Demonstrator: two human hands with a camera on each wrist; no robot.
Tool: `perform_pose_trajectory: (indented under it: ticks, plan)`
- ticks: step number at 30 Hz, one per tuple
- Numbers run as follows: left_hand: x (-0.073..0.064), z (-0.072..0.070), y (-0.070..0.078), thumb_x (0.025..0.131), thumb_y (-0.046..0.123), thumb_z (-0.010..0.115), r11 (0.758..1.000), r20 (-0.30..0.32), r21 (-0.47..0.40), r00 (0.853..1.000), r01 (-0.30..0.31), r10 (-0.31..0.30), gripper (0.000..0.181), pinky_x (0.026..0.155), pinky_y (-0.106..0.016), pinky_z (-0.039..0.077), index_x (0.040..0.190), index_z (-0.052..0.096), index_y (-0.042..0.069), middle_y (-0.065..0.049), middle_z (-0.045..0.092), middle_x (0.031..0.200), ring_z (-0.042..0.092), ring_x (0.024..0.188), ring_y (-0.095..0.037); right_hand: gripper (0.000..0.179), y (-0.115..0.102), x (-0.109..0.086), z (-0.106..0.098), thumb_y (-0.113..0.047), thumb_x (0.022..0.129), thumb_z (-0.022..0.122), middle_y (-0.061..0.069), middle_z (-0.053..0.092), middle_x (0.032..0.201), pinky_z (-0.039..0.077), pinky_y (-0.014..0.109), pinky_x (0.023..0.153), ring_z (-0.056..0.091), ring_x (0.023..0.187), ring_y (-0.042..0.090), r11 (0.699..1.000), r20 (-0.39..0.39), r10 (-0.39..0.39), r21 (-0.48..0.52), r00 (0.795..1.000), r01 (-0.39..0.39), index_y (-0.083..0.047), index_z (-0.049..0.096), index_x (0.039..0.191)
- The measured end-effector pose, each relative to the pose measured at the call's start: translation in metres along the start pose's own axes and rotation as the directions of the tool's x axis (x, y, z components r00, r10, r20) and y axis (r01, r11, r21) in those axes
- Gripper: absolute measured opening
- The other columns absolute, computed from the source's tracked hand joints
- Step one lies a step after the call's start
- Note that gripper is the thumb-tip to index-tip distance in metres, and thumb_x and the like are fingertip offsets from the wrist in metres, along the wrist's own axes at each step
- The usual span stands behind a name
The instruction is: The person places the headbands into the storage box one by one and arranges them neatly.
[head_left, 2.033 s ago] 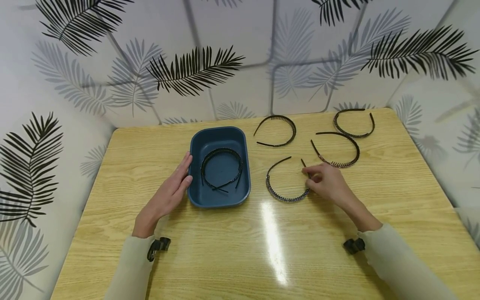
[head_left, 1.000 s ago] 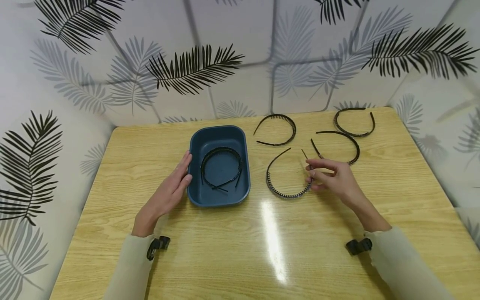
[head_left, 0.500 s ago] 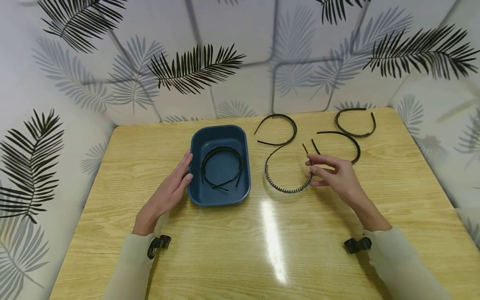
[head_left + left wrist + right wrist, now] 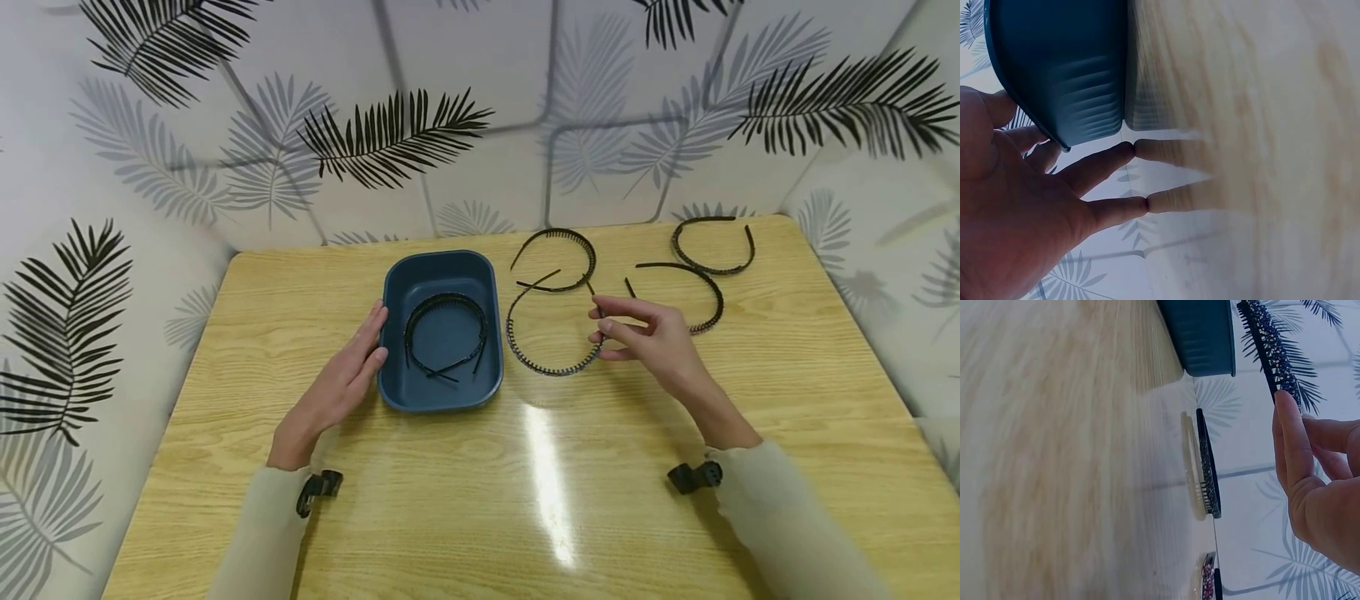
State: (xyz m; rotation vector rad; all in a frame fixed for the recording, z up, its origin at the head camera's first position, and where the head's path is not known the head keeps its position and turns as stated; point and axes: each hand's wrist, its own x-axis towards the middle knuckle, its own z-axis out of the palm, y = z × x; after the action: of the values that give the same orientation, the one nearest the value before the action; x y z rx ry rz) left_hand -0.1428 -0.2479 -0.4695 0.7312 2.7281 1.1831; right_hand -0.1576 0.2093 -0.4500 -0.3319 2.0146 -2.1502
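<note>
Headband (image 4: pixel 1270 350) in my right hand (image 4: pixel 652 337): thumb and fingers pinched narrow on one arm of it, loop hanging out to the left, open ends pointing away from me. It's up off the table, just right of the blue tray (image 4: pixel 440 407). Right wrist view shows comb teeth on one side, speckled stones on the other. Gripping by one arm probably leaves the rest of the loop free, and the lift likely avoids snagging neighbours. In the head view its tips cross the back band (image 4: pixel 591 254); line of sight, I think, since the wrist view has that one down on the table.

Left hand (image 4: pixel 345 375) holds nothing: fingers straight, laid along the tray's left wall, two fingertips down at the table. My read: bracing so the tray doesn't slide.

Count: 1 headband held. 3 on the wooden table (image 4: pixel 420 500): the back band, the middle band (image 4: pixel 722 304) partly behind my hand, the far-right band (image 4: pixel 677 242). Those last two meet at the edges; can't tell touching or overlapped. In the tray, nested bands (image 4: pixel 445 297), looks like 2 going by the ends. So 6 likely. 1 tray. 2 cuffs, a black clip-on at each.
</note>
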Motion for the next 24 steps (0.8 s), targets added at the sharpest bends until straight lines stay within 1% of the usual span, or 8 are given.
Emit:
perform_pose_trajectory:
  ticks: [5,8,12,16,19,24]
  plan:
    - [0.0,0.0,0.001,0.114,0.019,0.036,1.0,0.0,-0.001,1.0,0.004,-0.004,0.058,0.125,-0.048,0.014,0.165,0.013,0.004,-0.009,0.004,0.172,0.006,0.158,-0.024,0.038,-0.002,0.007,0.01,-0.002,0.101,0.065,0.011,0.07,0.121,0.061,0.041,0.076,0.075,0.094,0.022,1.0,0.013,-0.005,0.02,1.0,0.005,0.004,0.061,0.139]
    - [0.0,-0.001,0.001,0.114,0.019,0.036,1.0,0.001,0.001,1.0,0.007,-0.007,0.058,0.125,-0.047,0.014,0.165,0.012,0.004,-0.008,0.004,0.172,0.006,0.158,-0.024,0.038,-0.004,0.013,0.018,-0.001,0.1,0.065,0.011,0.07,0.121,0.061,0.042,0.076,0.075,0.093,0.022,0.999,0.022,-0.011,0.036,1.0,0.011,0.004,0.062,0.137]
    - [-0.001,-0.001,0.001,0.114,0.019,0.036,1.0,0.001,-0.001,1.0,0.001,-0.001,0.058,0.125,-0.048,0.014,0.165,0.012,0.005,-0.009,0.004,0.172,0.006,0.158,-0.025,0.037,-0.008,0.02,0.029,-0.001,0.1,0.065,0.012,0.069,0.121,0.061,0.042,0.075,0.075,0.092,0.022,0.999,0.038,-0.022,0.031,0.999,0.021,0.004,0.063,0.137]
    - [-0.001,0.0,0.0,0.114,0.019,0.036,1.0,0.0,0.004,1.0,0.002,-0.002,0.058,0.125,-0.047,0.014,0.166,0.012,0.007,-0.008,0.004,0.172,0.006,0.157,-0.024,0.037,-0.01,0.026,0.039,0.0,0.1,0.065,0.019,0.067,0.123,0.061,0.043,0.074,0.075,0.091,0.022,0.999,0.046,-0.03,0.029,0.998,0.029,0.005,0.062,0.137]
    - [0.0,0.001,-0.001,0.114,0.02,0.036,1.0,-0.002,0.009,1.0,0.001,-0.001,0.058,0.125,-0.046,0.014,0.166,0.012,0.007,-0.008,0.004,0.172,0.006,0.157,-0.024,0.038,-0.012,0.031,0.046,0.0,0.1,0.065,0.02,0.067,0.122,0.061,0.043,0.074,0.075,0.091,0.023,0.999,0.045,-0.035,0.039,0.998,0.033,0.007,0.062,0.137]
    - [0.0,0.001,-0.001,0.114,0.019,0.035,1.0,-0.003,0.013,1.0,0.001,-0.001,0.058,0.125,-0.048,0.014,0.165,0.012,0.006,-0.008,0.004,0.172,0.006,0.157,-0.024,0.038,-0.012,0.04,0.058,0.0,0.1,0.065,0.014,0.07,0.118,0.061,0.043,0.074,0.075,0.094,0.023,0.999,0.052,-0.025,0.043,0.998,0.023,0.007,0.062,0.137]
